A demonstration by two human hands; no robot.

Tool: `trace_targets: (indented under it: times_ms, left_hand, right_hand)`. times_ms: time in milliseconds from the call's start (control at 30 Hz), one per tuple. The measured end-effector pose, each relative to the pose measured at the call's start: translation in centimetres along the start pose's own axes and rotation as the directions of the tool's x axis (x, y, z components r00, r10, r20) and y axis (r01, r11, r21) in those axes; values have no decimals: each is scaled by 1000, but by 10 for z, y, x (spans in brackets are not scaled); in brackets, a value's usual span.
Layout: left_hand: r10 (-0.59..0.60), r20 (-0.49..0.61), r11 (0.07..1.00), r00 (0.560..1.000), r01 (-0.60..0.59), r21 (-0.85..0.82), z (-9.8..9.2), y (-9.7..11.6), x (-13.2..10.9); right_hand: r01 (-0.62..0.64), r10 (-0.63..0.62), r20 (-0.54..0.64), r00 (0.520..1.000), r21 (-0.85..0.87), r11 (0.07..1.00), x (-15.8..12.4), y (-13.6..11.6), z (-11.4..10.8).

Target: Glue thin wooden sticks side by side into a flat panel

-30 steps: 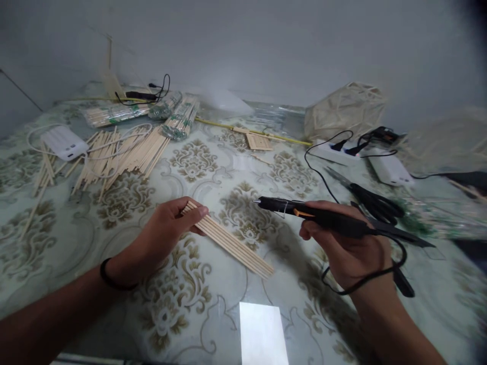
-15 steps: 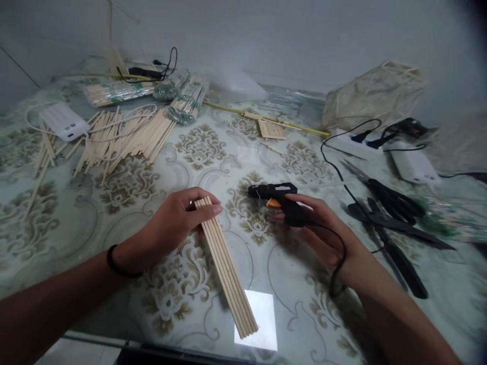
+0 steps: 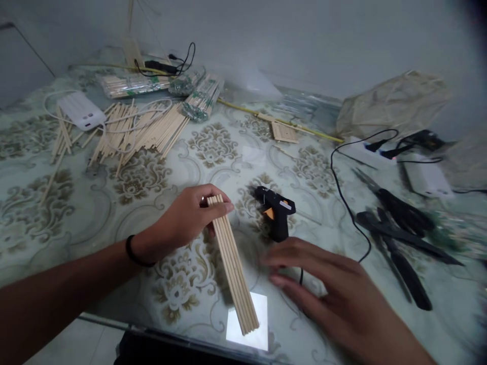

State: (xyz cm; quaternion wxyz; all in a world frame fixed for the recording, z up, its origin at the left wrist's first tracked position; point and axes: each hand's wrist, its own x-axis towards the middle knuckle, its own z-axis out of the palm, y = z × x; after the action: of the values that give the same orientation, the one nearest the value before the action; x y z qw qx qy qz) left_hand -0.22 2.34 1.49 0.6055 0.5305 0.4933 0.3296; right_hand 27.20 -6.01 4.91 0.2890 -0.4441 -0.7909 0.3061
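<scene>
My left hand is closed around the upper end of a flat row of wooden sticks, thumb across the top. The row slants down toward the table's front edge, its sticks side by side. My right hand is open and holds nothing, its fingers apart and slightly blurred. Just beyond its fingertips a black hot glue gun with an orange trigger lies on the table, its nozzle pointing left. A clear glue stick protrudes from its back. The gun's cord passes partly behind my right hand.
Loose wooden sticks and a white power bank-like box lie at back left, near plastic-wrapped stick bundles. A small wooden panel lies farther back. Scissors, pliers and a power strip are on the right.
My right hand has let go of the glue gun and drawn back toward me. The gun now lies on the table, turned. My left hand still holds the sticks; the view has shifted slightly.
</scene>
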Motion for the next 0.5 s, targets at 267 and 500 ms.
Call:
trace_targets:
  times_ms: [267,500]
  left_hand:
    - [38,-66,999,997,-36,27,-1,3,-1]
    - [62,-150,997,987,-55,51,0,8,-2]
  right_hand:
    - [138,-139,9,990,72,988,20,1,33]
    - [162,-162,-30,986,14,987,19,9,46]
